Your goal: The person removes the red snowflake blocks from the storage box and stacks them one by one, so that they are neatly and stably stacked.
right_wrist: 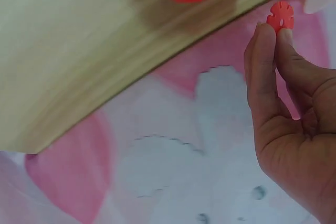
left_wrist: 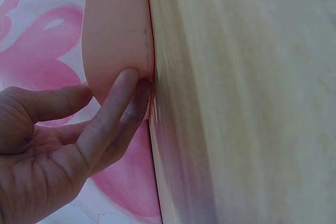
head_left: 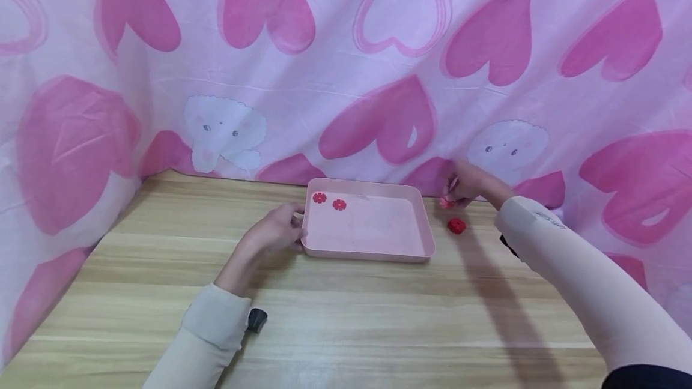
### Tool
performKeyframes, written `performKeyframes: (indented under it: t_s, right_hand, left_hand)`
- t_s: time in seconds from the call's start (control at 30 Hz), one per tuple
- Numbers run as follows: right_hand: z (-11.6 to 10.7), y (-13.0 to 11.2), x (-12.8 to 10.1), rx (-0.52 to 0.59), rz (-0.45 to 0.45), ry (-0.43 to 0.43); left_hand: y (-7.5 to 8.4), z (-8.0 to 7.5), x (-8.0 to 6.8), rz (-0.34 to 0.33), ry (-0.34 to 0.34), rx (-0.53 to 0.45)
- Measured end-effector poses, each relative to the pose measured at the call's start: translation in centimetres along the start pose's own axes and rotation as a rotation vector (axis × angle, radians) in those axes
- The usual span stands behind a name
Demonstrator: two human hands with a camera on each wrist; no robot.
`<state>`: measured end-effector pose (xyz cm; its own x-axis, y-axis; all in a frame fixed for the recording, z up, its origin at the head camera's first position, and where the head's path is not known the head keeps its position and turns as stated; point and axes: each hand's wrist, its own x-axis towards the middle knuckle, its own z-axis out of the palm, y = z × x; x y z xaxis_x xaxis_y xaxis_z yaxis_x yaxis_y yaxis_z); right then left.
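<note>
A shallow pink tray (head_left: 373,257) lies on the wooden table with two red flower-shaped plastic discs (head_left: 339,205) inside, near its far left corner. My left hand (head_left: 281,227) holds the tray's left end; in the left wrist view the thumb meets the rim and the fingers (left_wrist: 113,103) lie against the outer wall, low by the table. My right hand (head_left: 465,183) is right of the tray, close to the table's back edge. Between its thumb and fingers it pinches a red notched disc (right_wrist: 282,15). Just below it on the table sit more red discs (head_left: 456,226), bunched together.
A pink and white curtain (head_left: 373,113) with hearts and cartoon animals hangs along the table's back edge and left side. The wooden table (head_left: 346,317) runs in front of the tray. A small black object (head_left: 256,320) shows beside the left sleeve.
</note>
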<state>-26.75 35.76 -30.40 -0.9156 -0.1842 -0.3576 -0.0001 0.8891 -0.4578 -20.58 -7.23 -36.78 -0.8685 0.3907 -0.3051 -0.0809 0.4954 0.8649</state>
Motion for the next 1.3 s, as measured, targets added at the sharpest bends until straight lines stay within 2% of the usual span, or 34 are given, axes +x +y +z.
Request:
performKeyframes:
  t_s: [0.2,0.43,0.57,0.73,0.97,1.13,1.3]
  right_hand:
    - [0.4,2.3,-1.1,-0.017,0.036,-0.029]
    - [0.9,3.9,-1.6,0.054,0.048,-0.086]
    - [1.5,4.2,-1.5,0.010,0.034,-0.067]
    - [2.1,4.6,-1.4,-0.060,0.067,-0.065]
    - [2.2,4.7,-1.4,-0.056,0.075,-0.067]
    - [2.0,4.7,-1.6,-0.080,0.065,-0.054]
    - [2.0,4.5,-1.7,-0.091,0.048,-0.003]
  left_hand:
    - [0.0,-0.1,0.0,0.005,-0.015,-0.009]
    - [0.0,-0.2,0.0,0.000,-0.017,0.000]
    - [-0.1,-0.2,0.1,0.005,-0.019,0.000]
    - [0.0,-0.1,0.1,0.000,-0.022,0.001]
    - [0.1,0.0,-0.1,0.009,-0.019,-0.023]
    - [0.1,-0.1,0.0,-0.007,-0.022,-0.026]
    - [0.1,-0.1,0.0,-0.023,-0.017,-0.008]
